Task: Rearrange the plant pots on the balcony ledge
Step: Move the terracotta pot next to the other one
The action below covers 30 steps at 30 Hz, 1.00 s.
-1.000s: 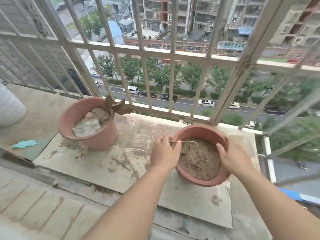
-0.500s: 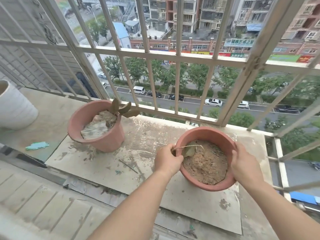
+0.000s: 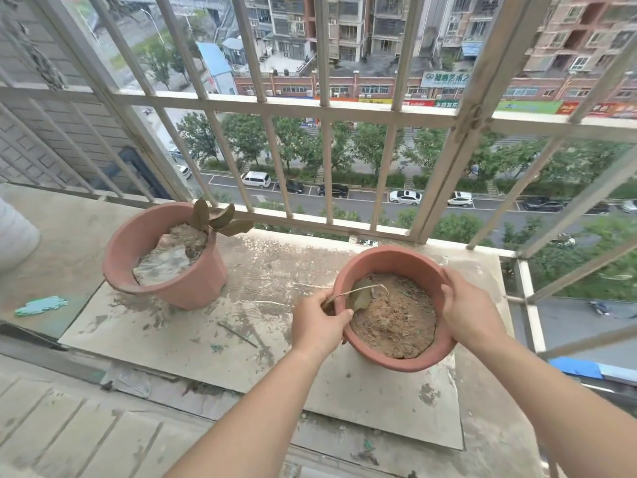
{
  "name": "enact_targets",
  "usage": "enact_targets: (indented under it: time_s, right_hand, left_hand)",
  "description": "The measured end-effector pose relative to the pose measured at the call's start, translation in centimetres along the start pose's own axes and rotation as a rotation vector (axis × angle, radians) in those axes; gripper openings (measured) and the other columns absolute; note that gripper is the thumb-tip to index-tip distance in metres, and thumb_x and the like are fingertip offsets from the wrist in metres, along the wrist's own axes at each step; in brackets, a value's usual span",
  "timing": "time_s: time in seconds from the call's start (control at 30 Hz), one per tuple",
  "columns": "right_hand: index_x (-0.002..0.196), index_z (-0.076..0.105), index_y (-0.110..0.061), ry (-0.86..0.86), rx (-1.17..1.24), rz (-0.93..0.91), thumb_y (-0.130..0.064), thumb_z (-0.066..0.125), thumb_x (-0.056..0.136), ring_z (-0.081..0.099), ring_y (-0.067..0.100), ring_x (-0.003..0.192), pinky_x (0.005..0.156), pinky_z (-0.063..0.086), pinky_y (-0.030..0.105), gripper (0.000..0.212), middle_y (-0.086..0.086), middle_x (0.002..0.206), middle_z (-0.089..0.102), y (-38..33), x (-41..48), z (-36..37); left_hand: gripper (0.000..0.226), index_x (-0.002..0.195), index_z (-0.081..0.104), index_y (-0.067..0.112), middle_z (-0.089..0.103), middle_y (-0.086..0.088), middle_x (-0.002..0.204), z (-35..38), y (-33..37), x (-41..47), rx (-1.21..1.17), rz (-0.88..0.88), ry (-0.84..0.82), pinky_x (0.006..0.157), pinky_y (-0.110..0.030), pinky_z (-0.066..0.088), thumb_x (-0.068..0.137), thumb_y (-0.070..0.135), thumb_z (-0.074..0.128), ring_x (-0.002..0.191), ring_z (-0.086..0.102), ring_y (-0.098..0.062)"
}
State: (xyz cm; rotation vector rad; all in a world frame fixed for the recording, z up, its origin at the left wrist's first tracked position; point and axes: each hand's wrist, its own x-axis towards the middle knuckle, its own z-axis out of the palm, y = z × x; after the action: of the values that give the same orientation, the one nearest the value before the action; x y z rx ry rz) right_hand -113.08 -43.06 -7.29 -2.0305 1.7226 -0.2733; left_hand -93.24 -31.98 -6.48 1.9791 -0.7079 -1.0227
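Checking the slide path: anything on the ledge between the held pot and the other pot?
Nothing tall. Both hands, left and right, grip the right pot. The tile between it and the left pot holds only dirt smears and a thin twig lying flat.

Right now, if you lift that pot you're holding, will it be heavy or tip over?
Probably heavy for its size: the pot is filled with packed, dry soil. It likely stays stiff, since the thick rim looks rigid. Tipping seems unlikely with the left hand and right hand on opposite sides, though loose soil might spill if it tilts.
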Motion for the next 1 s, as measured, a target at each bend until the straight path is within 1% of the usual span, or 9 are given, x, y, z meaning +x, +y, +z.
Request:
enact_targets:
  time_s: [0.1, 0.17, 0.27, 0.4, 0.53, 0.73, 0.87, 0.93, 1.0]
  right_hand:
    - [0.137, 0.042, -0.017, 0.024, 0.021, 0.008, -0.019, 0.038, 0.097, 0.059, 0.035, 0.109, 0.085, 0.046, 0.038, 0.04, 0.014, 0.122, 0.064, 0.5, -0.3, 0.0]
    - [0.137, 0.043, -0.018, 0.031, 0.013, 0.014, -0.019, 0.039, 0.097, 0.059, 0.035, 0.108, 0.083, 0.046, 0.037, 0.04, 0.014, 0.12, 0.065, 1.0, -0.4, -0.1]
    - [0.136, 0.045, -0.017, 0.048, -0.002, 0.013, -0.019, 0.04, 0.096, 0.06, 0.035, 0.106, 0.08, 0.044, 0.035, 0.04, 0.015, 0.117, 0.066, 1.9, -0.3, -0.5]
    - [0.137, 0.043, -0.019, 0.024, -0.029, 0.009, -0.021, 0.041, 0.096, 0.06, 0.036, 0.103, 0.078, 0.044, 0.036, 0.041, 0.017, 0.116, 0.066, 3.3, -0.2, -1.2]
    - [0.138, 0.041, -0.021, 0.019, -0.02, 0.013, -0.021, 0.039, 0.097, 0.06, 0.036, 0.103, 0.077, 0.044, 0.037, 0.042, 0.016, 0.116, 0.066, 3.8, -0.4, -1.1]
    - [0.135, 0.044, -0.02, 0.039, -0.013, -0.004, -0.02, 0.04, 0.096, 0.06, 0.035, 0.101, 0.074, 0.041, 0.035, 0.04, 0.015, 0.113, 0.067, 3.9, 0.0, -0.9]
    - [0.136, 0.045, -0.018, 0.082, 0.016, 0.006, -0.019, 0.042, 0.095, 0.059, 0.034, 0.105, 0.082, 0.045, 0.038, 0.04, 0.014, 0.117, 0.065, 3.8, -0.4, -0.6]
    - [0.135, 0.047, -0.018, 0.106, 0.035, 0.006, -0.019, 0.044, 0.095, 0.059, 0.034, 0.107, 0.084, 0.045, 0.037, 0.04, 0.014, 0.12, 0.064, 3.8, -0.5, -0.6]
    - [0.133, 0.049, -0.017, 0.129, 0.048, 0.0, -0.019, 0.045, 0.095, 0.059, 0.034, 0.107, 0.085, 0.045, 0.036, 0.039, 0.013, 0.12, 0.065, 3.7, -0.5, -0.6]
  left_hand:
    - [0.026, 0.1, 0.069, 0.022, 0.071, 0.003, 0.088, 0.2, 0.0, 0.0, -0.022, 0.012, -0.014, 0.076, -0.044, 0.059, 0.075, 0.015, 0.073, 0.084, 0.07, -0.024]
    - [0.029, 0.102, 0.07, 0.023, 0.072, -0.001, 0.093, 0.5, 0.2, 0.0, -0.042, 0.015, -0.032, 0.076, -0.044, 0.059, 0.075, 0.015, 0.074, 0.085, 0.07, -0.025]
    - [0.029, 0.08, 0.065, 0.041, 0.07, 0.003, 0.085, 1.0, 0.2, -0.4, -0.082, 0.032, -0.05, 0.069, -0.042, 0.061, 0.074, 0.015, 0.075, 0.08, 0.071, -0.024]
    - [0.033, 0.076, 0.061, 0.043, 0.067, 0.008, 0.086, 1.9, 0.3, -0.8, -0.134, 0.031, -0.08, 0.062, -0.039, 0.062, 0.074, 0.013, 0.076, 0.081, 0.07, -0.021]
    - [0.036, 0.065, 0.062, 0.043, 0.068, 0.009, 0.079, 2.4, 0.4, -0.6, -0.121, 0.037, -0.071, 0.062, -0.044, 0.061, 0.073, 0.011, 0.075, 0.075, 0.071, -0.025]
    - [0.022, 0.092, 0.071, 0.026, 0.07, 0.001, 0.082, 2.3, 0.9, 0.0, -0.105, 0.014, -0.077, 0.059, -0.045, 0.061, 0.075, 0.011, 0.072, 0.071, 0.072, -0.026]
    - [0.044, 0.061, 0.066, 0.052, 0.068, 0.011, 0.075, 2.2, 0.8, -0.1, -0.114, 0.058, -0.048, 0.061, -0.046, 0.06, 0.073, 0.01, 0.073, 0.072, 0.071, -0.026]
    - [0.05, 0.06, 0.064, 0.058, 0.069, 0.012, 0.078, 2.2, 0.8, -0.2, -0.105, 0.066, -0.033, 0.066, -0.047, 0.06, 0.072, 0.011, 0.073, 0.075, 0.071, -0.025]
    - [0.049, 0.061, 0.064, 0.06, 0.069, 0.011, 0.077, 2.2, 0.9, -0.2, -0.106, 0.068, -0.022, 0.064, -0.048, 0.06, 0.072, 0.013, 0.073, 0.073, 0.071, -0.023]
